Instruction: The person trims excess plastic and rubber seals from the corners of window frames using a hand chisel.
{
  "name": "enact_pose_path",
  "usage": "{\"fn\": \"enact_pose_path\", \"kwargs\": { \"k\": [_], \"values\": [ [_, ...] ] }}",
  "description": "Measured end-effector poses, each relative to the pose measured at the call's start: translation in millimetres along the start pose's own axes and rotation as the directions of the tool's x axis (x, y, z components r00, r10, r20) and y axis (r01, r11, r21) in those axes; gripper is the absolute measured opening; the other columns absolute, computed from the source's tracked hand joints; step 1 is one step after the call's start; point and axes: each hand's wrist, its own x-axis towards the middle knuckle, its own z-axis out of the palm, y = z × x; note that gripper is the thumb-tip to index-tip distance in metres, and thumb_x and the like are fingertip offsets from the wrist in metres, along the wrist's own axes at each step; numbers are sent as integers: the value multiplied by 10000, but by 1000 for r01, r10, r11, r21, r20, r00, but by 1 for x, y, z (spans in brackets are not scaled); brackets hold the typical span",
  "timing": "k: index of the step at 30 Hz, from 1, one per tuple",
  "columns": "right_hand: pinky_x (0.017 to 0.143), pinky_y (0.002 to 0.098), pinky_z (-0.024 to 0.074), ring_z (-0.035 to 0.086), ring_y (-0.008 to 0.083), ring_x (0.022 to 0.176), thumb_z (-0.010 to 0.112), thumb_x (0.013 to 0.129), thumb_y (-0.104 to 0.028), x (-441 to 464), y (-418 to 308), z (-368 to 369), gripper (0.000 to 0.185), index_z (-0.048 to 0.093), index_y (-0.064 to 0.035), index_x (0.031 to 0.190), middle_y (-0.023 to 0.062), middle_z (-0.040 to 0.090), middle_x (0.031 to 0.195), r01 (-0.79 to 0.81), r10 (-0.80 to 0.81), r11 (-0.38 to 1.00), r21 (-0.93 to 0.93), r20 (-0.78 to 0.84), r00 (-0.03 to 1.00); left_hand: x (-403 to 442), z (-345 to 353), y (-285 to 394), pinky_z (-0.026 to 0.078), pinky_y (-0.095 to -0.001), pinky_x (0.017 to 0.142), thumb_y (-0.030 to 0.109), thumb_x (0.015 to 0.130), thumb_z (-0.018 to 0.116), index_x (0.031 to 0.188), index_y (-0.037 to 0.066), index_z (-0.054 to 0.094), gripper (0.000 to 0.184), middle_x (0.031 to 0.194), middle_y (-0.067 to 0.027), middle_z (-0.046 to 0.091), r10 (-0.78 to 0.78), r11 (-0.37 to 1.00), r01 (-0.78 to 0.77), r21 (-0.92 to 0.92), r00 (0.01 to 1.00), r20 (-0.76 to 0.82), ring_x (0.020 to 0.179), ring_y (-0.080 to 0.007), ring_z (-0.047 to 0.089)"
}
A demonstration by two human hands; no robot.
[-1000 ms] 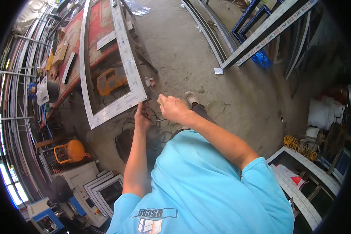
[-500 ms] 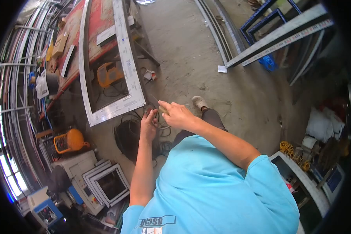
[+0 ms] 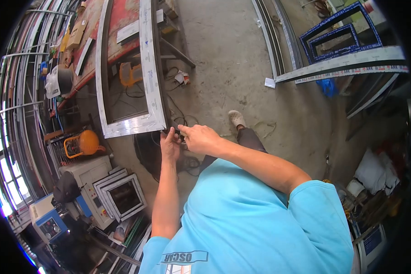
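My left hand (image 3: pixel 170 145) is beside the near right corner of a white window frame (image 3: pixel 137 124). Its fingers are curled at the corner, thumb up, and what they hold, if anything, is hidden. Just to its right, my right hand (image 3: pixel 201 138) is closed with the index finger stretched toward the same corner. A thin-bladed tool with a yellowish handle showed in it a moment ago; now the fingers largely cover it. The frame's far part rests on a red-topped workbench (image 3: pixel 128 10), and its near end sticks out over the floor.
An orange tool case (image 3: pixel 130 74) and dark cables lie under the bench. Small white frames (image 3: pixel 121 196) lean by a machine (image 3: pixel 89 187) at lower left. Blue-wrapped frames (image 3: pixel 338 36) and long profiles (image 3: pixel 342 68) stand at right. Metal bars are racked at far left.
The head view has shifted. My right hand has lowered slightly, its fingers now close to the left hand at the frame corner; the thin blade that stuck out is no longer visible.
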Motion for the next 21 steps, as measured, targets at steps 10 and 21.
{"fn": "enact_pose_path", "kwargs": {
  "k": [10,21],
  "values": [
    [721,466,544,683,377,812,573,776,-79,14,2,-15,543,551,-54,1319,189,700,850,143,-120,959,-245,106,987,6,1,-1,411,-251,528,52,854,715,1093,143,498,335,824,29,569,-5,998,4,-67,1000,-15,669,-79,552],
    [765,441,550,688,350,888,643,697,-84,32,-22,-46,587,606,-114,1282,191,707,928,216,-112,871,-441,250,962,0,16,6,368,-211,476,93,838,758,1055,128,523,322,810,58,527,46,998,-41,50,993,-108,605,-38,456]
  ]
}}
